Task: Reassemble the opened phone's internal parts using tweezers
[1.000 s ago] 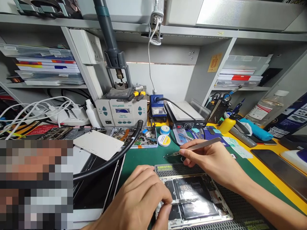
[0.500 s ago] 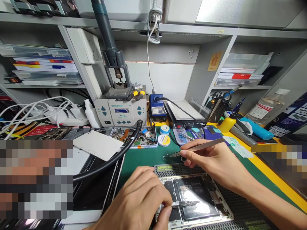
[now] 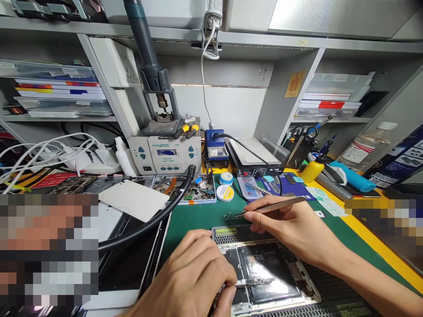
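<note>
An opened tablet (image 3: pixel 284 281) lies back-up on a black perforated pad (image 3: pixel 231 234), its black battery exposed. My left hand (image 3: pixel 194 277) rests on the tablet's left edge, thumb and finger pinched on a thin silver strip (image 3: pixel 256 281) that lies across the battery. My right hand (image 3: pixel 291 229) holds metal tweezers (image 3: pixel 267 208) above the pad's far edge. The tips point left at small dark parts (image 3: pixel 228 216) on the green mat (image 3: pixel 194 215).
A soldering station (image 3: pixel 165 152) with a black hose (image 3: pixel 158 215) stands behind. A parts tray (image 3: pixel 185 189), solder tins (image 3: pixel 226 193), a hot plate (image 3: pixel 254 156) and a tool cup (image 3: pixel 299 147) line the back. A white panel (image 3: pixel 132 200) and a dark screen (image 3: pixel 128 264) lie left.
My right hand has shifted slightly left and down with the tweezers toward the small parts. My left hand has kept its pinch on the strip, which now shows across the battery.
</note>
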A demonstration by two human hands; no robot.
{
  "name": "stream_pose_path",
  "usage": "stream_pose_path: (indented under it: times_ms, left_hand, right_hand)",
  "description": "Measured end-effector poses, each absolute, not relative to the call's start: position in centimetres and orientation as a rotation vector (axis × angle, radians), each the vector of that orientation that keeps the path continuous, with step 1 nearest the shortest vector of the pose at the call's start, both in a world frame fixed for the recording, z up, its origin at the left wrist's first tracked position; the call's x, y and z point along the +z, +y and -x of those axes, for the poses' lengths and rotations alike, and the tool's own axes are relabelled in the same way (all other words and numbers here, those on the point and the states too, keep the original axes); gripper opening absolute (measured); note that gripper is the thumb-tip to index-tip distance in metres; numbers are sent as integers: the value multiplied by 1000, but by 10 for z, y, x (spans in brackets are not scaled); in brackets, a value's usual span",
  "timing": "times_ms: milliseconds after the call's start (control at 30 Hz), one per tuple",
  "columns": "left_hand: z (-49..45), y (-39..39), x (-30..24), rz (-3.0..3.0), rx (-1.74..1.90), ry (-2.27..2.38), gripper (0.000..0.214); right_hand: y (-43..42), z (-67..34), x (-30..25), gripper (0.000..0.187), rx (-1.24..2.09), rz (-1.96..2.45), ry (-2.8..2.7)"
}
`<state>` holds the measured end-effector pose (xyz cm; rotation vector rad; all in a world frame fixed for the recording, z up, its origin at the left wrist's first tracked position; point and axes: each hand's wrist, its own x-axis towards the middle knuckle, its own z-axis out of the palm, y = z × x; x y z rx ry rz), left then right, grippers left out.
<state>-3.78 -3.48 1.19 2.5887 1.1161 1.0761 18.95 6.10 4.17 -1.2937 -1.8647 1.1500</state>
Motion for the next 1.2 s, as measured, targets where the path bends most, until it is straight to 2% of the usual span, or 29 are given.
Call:
stream_pose_path:
  times_ms: [367, 600, 1200]
  left_hand:
    - [34, -35, 11, -2500, 1155, 1098, 21]
    - [37, -35, 10, -2508, 1150, 1094, 20]
    - [35, -37, 10, -2513, 1162, 1098, 19]
  right_hand:
    - [59, -192, 48, 26, 1118, 1299, -1858]
    - [61, -190, 50, 35, 1168, 1356, -1796]
    - [61, -191, 49, 29, 1133, 1367, -1850]
